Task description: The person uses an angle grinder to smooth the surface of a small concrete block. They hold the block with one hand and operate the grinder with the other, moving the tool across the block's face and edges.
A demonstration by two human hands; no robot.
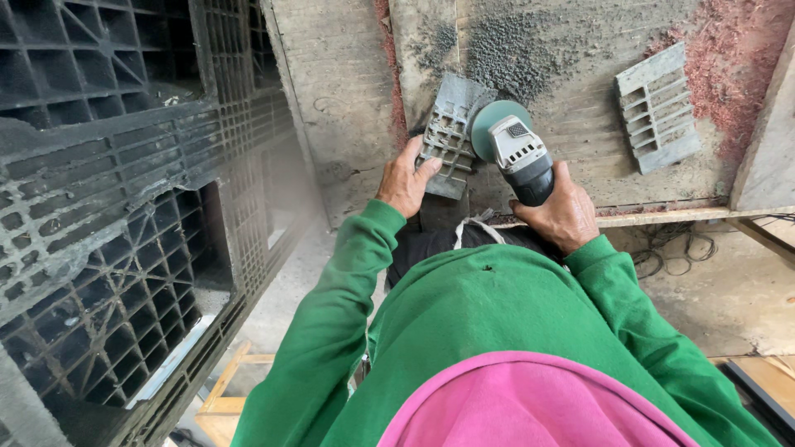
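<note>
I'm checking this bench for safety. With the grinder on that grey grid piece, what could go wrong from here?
The left hand is bare and holds the grey grid piece right beside the grinder disc; a slip could likely cut fingers. The right hand alone holds the angle grinder, so a kick may twist it loose. Grey dust on the wooden bench suggests debris could fly up.

A second grey plastic grid piece (657,108) lies on the wooden tabletop (348,99), at the right. Grey dust (513,50) and reddish dust (737,58) cover the boards. A large black plastic pallet (116,215) stands at the left. Thin cables (671,248) hang under the tabletop edge.
</note>
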